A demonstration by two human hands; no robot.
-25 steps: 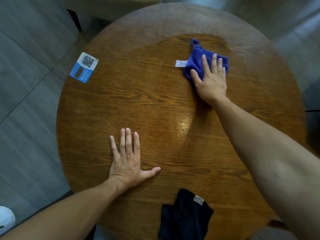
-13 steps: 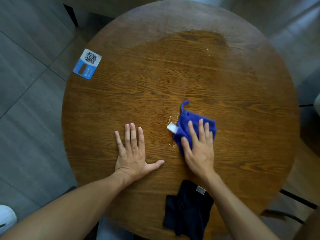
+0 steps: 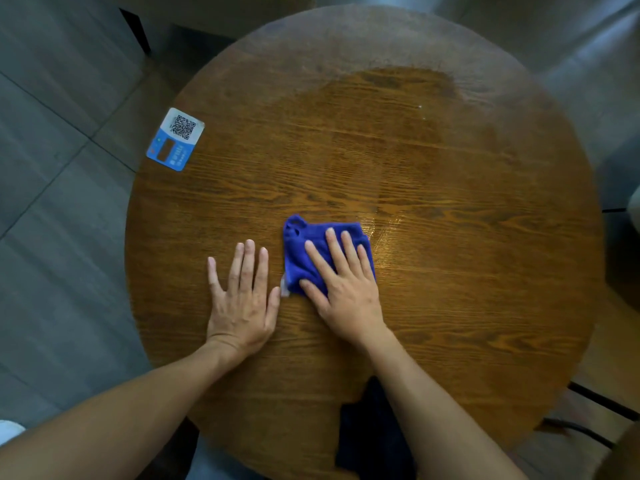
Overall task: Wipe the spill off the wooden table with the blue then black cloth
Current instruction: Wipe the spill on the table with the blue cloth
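My right hand (image 3: 346, 289) presses flat, fingers spread, on the crumpled blue microfibre cloth (image 3: 311, 251) mid-desk; left hand (image 3: 242, 299) lies open beside it, holding nothing. Cloth looks soft, light; best pinched at a fold. Black cloth (image 3: 367, 438) waits at the near edge.

You had one round wooden table (image 3: 450, 306), two cloths, one blue cloth (image 3: 304, 251), one black cloth (image 3: 367, 441), one QR card (image 3: 175, 139), two hands, left hand (image 3: 242, 299), right hand (image 3: 346, 289).

Grey tiled floor (image 3: 52, 209) around, glossy with soft daylight reflections.

QR code on blue-and-white card (image 3: 175, 139), its print illegible
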